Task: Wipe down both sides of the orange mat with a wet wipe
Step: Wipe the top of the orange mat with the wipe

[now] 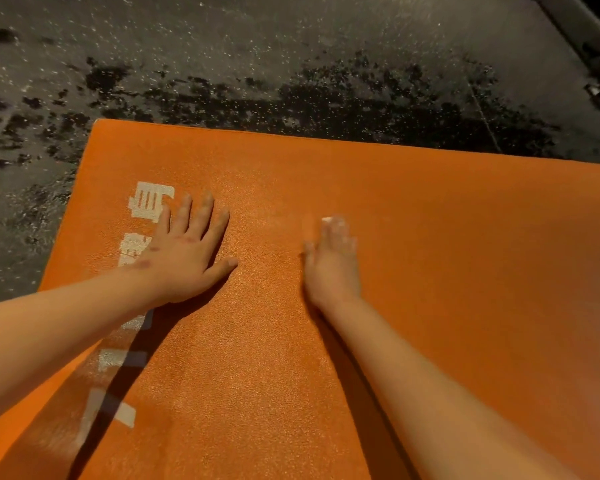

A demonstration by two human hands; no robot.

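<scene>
Right hand [331, 261], blurred, presses flat with fingers together on a white wet wipe [333, 220], toward the orange mat's [465, 254] far edge. Left hand [184, 251] lies flat, fingers spread, touching white lettering [146, 202] along the mat's left edge. The mat lies on a speckled floor [257, 64].

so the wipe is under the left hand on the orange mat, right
Not quite. The head view shows the wipe under the right hand on the orange mat. The left hand lies flat on the mat with nothing under it.
</scene>
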